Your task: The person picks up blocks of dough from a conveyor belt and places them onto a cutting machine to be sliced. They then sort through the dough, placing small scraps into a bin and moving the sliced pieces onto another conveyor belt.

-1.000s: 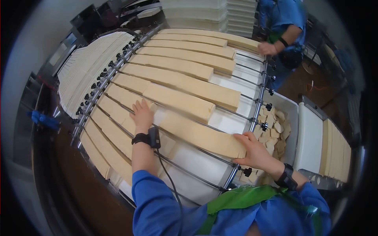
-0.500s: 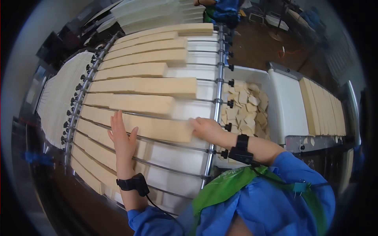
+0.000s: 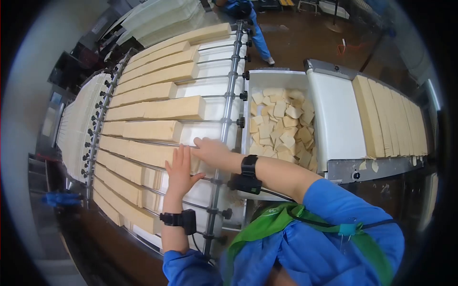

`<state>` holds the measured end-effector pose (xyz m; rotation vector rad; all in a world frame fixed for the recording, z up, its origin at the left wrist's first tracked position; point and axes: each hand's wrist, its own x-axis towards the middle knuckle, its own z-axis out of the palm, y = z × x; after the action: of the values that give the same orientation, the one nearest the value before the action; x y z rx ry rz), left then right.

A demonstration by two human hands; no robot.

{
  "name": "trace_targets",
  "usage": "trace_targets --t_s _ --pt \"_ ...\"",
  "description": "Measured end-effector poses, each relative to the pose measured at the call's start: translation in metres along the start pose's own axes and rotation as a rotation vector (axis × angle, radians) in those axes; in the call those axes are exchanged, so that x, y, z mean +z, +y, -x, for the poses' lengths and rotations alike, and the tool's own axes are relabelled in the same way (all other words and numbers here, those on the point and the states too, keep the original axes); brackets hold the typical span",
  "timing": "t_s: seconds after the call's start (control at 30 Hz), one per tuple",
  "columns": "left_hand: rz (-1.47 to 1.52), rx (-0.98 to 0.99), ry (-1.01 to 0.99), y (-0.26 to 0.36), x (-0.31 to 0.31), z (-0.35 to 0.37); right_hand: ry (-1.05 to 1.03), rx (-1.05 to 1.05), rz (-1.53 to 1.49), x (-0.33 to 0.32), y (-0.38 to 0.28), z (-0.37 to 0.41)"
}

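Note:
Long pale beige bars lie in rows between thin metal rods on a white conveyor. My left hand rests on the right part of one beige bar, fingers stretched upward and thumb spread to the side. At that bar's right end is my right hand, its fingers curled in and close to the left hand's fingertips. The fingers hide the bar's end face, so what they grip cannot be made out. Just above the hands lies a neighbouring beige bar.
A metal rail with black knobs runs between the conveyor and a white bin of square beige pieces. Sliced beige blocks stand on a second belt at right. Another person stands at the far end.
The view has shifted, so the conveyor appears further left and more of the bin shows. My left hand has moved right along the bar, closer to my right hand at its end.

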<state>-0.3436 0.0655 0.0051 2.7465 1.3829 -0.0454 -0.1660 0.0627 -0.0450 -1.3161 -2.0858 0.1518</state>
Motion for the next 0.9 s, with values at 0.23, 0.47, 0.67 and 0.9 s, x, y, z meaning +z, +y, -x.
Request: trace_targets --t_s 0.23,0.47,0.67,0.9 --pt "-0.063 -0.101 0.118 -0.03 0.051 -0.005 0.034 0.169 -0.458 -0.043 0.009 0.027" --pt "-0.098 -0.184 0.073 0.047 0.001 -0.041 0.411 0.62 0.065 -0.172 0.119 0.24" --pt "0.433 0.609 0.163 0.222 0.008 -0.142 0.607 1.42 0.435 -0.27 0.089 0.407" --pt "0.551 1.016 -0.025 0.479 0.061 -0.278 0.545 1.482 0.325 -0.261 0.107 0.417"
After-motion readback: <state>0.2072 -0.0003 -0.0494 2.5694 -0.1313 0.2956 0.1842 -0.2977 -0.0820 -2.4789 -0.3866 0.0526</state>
